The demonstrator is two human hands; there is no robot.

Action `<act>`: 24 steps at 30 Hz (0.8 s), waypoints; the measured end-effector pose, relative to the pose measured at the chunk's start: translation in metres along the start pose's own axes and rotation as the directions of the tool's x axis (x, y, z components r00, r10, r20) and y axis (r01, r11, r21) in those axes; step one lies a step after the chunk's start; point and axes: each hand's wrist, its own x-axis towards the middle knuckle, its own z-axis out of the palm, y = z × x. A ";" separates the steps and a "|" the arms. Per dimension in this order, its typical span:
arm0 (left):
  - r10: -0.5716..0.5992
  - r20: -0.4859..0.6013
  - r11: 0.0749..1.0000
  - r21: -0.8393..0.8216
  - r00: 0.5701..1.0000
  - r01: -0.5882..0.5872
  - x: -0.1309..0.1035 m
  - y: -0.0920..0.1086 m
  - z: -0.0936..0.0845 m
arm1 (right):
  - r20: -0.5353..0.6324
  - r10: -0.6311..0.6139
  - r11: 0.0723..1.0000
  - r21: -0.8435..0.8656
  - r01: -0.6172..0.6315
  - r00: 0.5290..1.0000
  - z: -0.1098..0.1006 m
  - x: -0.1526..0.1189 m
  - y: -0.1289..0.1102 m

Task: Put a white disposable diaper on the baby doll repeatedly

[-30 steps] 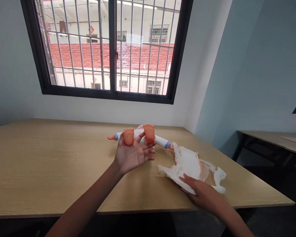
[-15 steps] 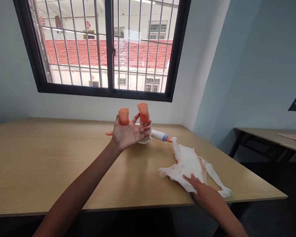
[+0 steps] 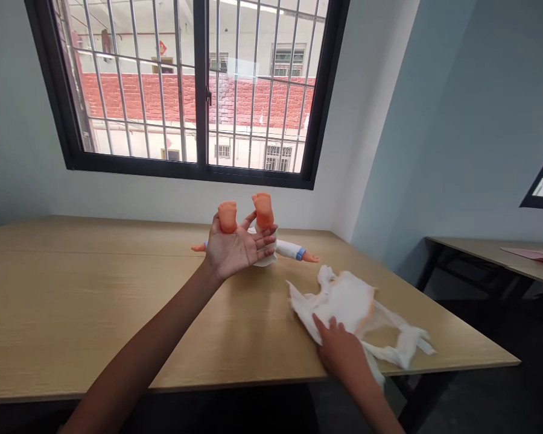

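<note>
- My right hand (image 3: 344,352) lies on the cloth (image 3: 350,295); blur means I can't tell whether it pinches.
- The cloth, near right on the table (image 3: 163,331), overhangs the near edge; a tug nearer could drop it.
- Farther left, my left hand (image 3: 235,248) grasps the doll (image 3: 289,249) by raised legs; loosening could drop them.
- I see no containers.

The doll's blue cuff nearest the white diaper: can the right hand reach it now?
Likely yes: the right hand is at the white diaper, which lies low before the blue cuff, and the left hand, holding the doll's feet, is off to one side.
</note>
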 end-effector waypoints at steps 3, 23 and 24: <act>-0.017 0.031 1.000 -0.006 0.999 0.017 0.001 -0.003 -0.002 | 0.027 -0.164 0.982 0.094 0.161 0.986 -0.011 0.001 -0.042; -0.047 0.070 0.999 0.017 0.996 0.046 0.003 -0.008 -0.005 | -0.020 -0.545 0.735 0.470 0.489 0.838 -0.024 0.026 -0.100; -0.051 0.073 0.999 0.021 0.996 0.049 0.002 -0.009 -0.005 | -0.021 -0.536 0.743 0.464 0.483 0.844 -0.024 0.026 -0.102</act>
